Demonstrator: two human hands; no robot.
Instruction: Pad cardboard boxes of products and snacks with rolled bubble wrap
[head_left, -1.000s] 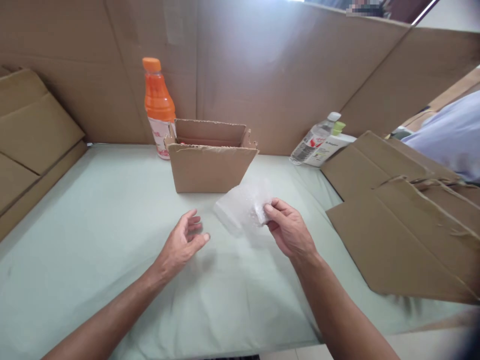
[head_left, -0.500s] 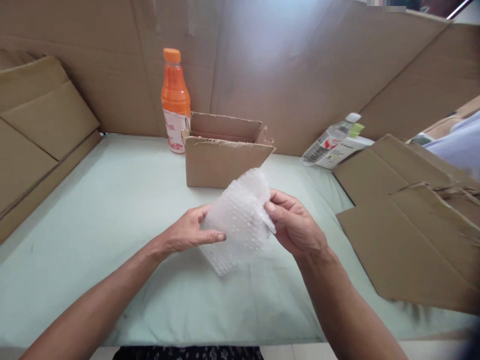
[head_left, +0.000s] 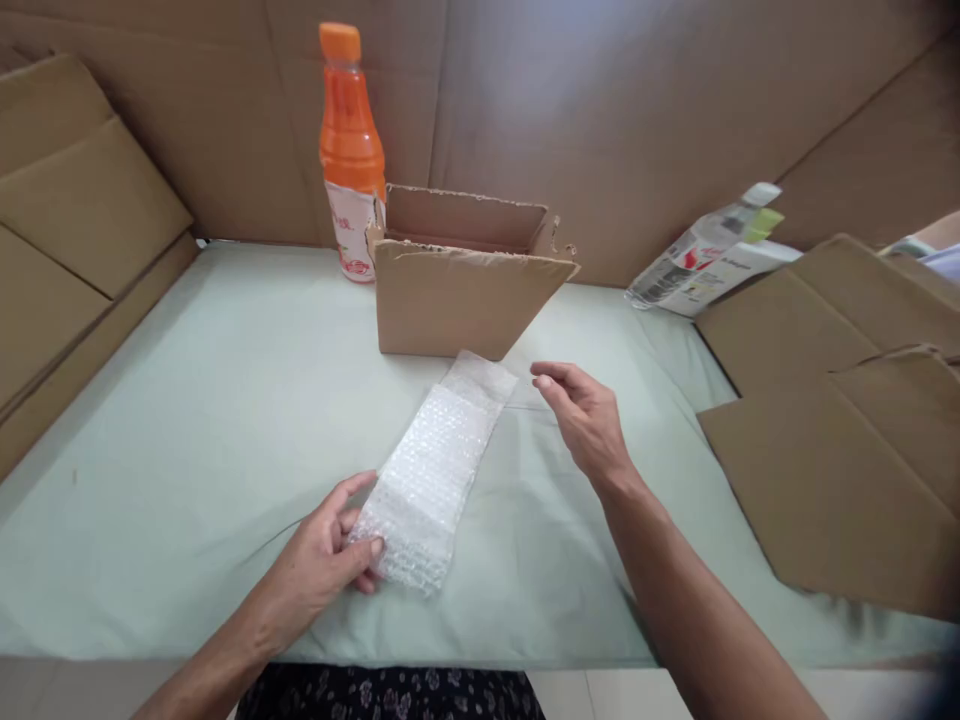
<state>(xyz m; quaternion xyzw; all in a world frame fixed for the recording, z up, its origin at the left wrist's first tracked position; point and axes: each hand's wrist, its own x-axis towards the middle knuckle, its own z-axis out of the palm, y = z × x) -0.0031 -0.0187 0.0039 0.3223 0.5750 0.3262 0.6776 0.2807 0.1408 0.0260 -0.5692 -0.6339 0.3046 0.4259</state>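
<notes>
A long clear bubble wrap bag (head_left: 431, 455) lies slantwise on the pale green cloth, its far end close to the front of a small open cardboard box (head_left: 457, 305). At the bag's near left corner, my left hand (head_left: 326, 555) grips the edge, thumb on top and fingers underneath. My right hand (head_left: 589, 415) hovers just right of the bag's far end, not touching it. Its thumb and forefinger are slightly apart with nothing between them; its other fingers are partly hidden.
An orange drink bottle (head_left: 351, 150) stands left of the box. Toward the back right, a clear bottle (head_left: 701, 245) leans by a white carton (head_left: 739, 275). Cardboard flaps (head_left: 832, 430) flank the right side, more cardboard (head_left: 67, 200) the left, and a cardboard wall (head_left: 600, 130) rises behind.
The bubble wrap has gone from bunched up between both hands to stretched out on the cloth. My right hand has let go of it; my left hand has moved nearer to me.
</notes>
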